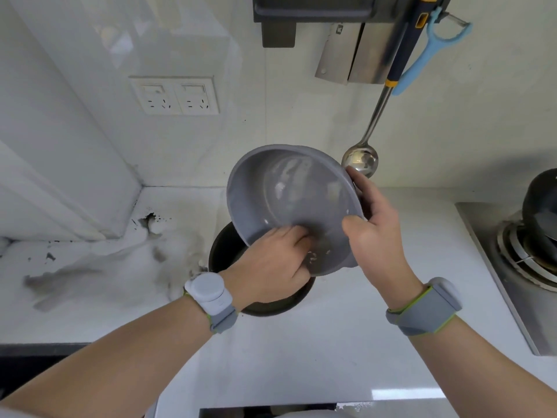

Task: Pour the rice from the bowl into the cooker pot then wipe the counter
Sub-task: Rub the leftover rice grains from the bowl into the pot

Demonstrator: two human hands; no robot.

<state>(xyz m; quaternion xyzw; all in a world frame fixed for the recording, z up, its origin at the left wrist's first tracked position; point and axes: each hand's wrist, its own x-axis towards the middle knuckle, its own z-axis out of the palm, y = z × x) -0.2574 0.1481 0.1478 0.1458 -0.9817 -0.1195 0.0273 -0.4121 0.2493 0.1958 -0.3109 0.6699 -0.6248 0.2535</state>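
A grey bowl point(289, 188) is tipped steeply toward me above the dark cooker pot point(224, 251), which stands on the white counter point(331, 342). My right hand point(376, 233) grips the bowl's right rim. My left hand point(271, 267) reaches inside the bowl near its lower edge, fingers curled against the inner wall where a few rice grains point(313, 257) cling. The bowl and my left hand hide most of the pot's opening.
A gas stove point(518, 260) with a black pot point(542, 200) is at the right. A ladle point(360, 159), a blue peeler point(422, 55) and cleavers hang on the wall behind. Wall sockets point(174, 95) are at the left. The counter's left part point(90, 267) is stained.
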